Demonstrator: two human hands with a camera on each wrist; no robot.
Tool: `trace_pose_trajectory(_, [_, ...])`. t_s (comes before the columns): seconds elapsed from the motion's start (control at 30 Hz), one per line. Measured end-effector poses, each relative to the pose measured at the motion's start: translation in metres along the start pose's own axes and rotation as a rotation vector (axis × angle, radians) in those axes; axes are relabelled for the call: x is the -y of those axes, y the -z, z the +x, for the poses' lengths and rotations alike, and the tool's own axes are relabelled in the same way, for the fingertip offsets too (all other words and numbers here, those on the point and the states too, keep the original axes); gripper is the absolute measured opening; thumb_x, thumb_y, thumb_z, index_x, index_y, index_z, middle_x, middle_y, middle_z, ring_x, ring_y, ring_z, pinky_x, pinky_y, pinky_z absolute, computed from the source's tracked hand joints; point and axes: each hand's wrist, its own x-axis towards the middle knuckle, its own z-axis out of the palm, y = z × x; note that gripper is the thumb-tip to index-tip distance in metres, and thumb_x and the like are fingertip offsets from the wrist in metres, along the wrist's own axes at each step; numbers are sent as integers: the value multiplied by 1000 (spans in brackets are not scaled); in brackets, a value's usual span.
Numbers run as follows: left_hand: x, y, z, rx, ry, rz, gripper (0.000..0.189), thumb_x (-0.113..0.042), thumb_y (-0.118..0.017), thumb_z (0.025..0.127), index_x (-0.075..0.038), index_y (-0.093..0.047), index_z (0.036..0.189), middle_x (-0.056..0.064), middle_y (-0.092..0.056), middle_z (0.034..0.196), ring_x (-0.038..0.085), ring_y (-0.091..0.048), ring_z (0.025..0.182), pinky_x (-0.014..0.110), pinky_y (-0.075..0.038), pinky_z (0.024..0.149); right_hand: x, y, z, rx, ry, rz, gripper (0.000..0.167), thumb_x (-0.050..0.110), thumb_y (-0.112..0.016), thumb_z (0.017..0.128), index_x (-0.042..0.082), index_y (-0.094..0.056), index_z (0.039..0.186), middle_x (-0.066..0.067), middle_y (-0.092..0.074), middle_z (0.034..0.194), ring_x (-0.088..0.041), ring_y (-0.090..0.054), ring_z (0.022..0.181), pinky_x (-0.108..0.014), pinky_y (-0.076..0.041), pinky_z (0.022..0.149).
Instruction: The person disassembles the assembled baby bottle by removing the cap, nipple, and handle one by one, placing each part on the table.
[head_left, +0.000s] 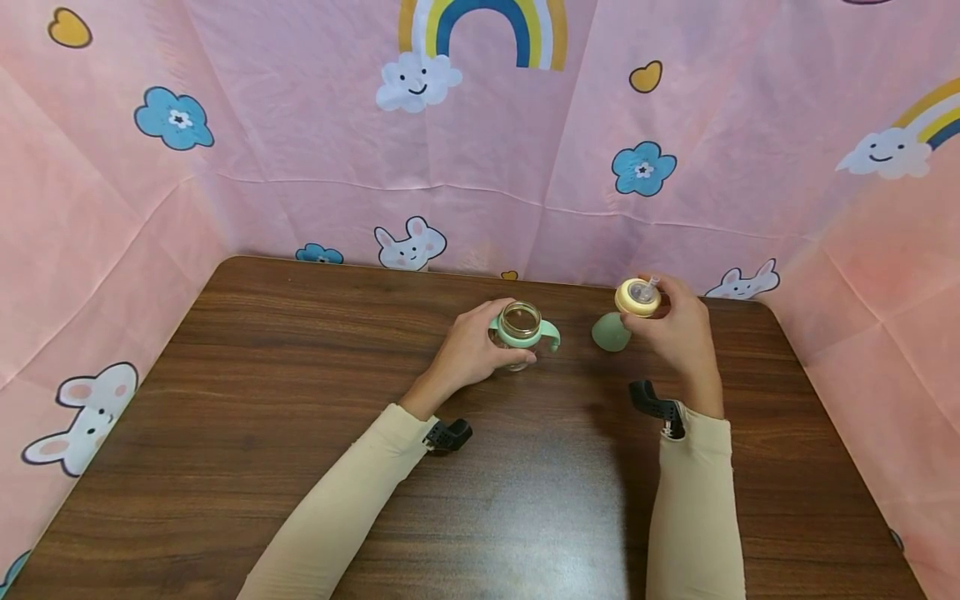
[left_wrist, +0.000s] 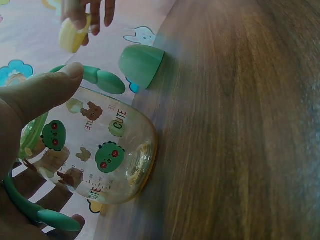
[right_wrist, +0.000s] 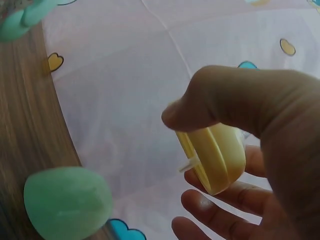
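Observation:
My left hand point(head_left: 467, 343) grips a clear baby bottle point(left_wrist: 122, 132) with green side handles and printed cartoon faces. Its mouth is uncovered and faces up in the head view, and the thumb lies along the near side. To the right, my right hand point(head_left: 686, 329) pinches a yellow bottle collar point(right_wrist: 220, 157) by its edge, above the table. A clear spout point(head_left: 647, 289) rises from the collar's top, and a short pale tube end shows at its underside in the right wrist view. Below the collar sits a green domed bottle cap point(head_left: 611, 333) on the table.
The brown wooden table point(head_left: 315, 358) runs back to a pink printed cloth point(head_left: 315, 142) hanging behind and along both sides. Black wrist cameras point(head_left: 448, 435) sit at both cuffs, close over the tabletop.

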Motion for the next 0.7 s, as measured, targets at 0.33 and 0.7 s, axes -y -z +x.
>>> trace_pose_trajectory(0.33, [-1, -1, 0, 7, 5, 7, 86, -35, -104, 76, -10, -66, 149, 12, -73, 137, 30, -69, 125, 50, -54, 107, -18, 4, 1, -22, -59, -7, 68, 7, -86, 86, -5, -62, 149, -29, -62, 141, -44, -60, 121, -59, -46, 100])
trace_pose_trajectory(0.7, [-1, -1, 0, 10, 14, 11, 83, -31, -104, 77, -10, -66, 148, 12, -73, 136, 30, -69, 125, 51, -54, 106, -41, 0, -1, -27, -152, -39, 66, 6, -83, 85, -6, -62, 147, -33, -62, 139, -48, -59, 124, -60, -45, 103])
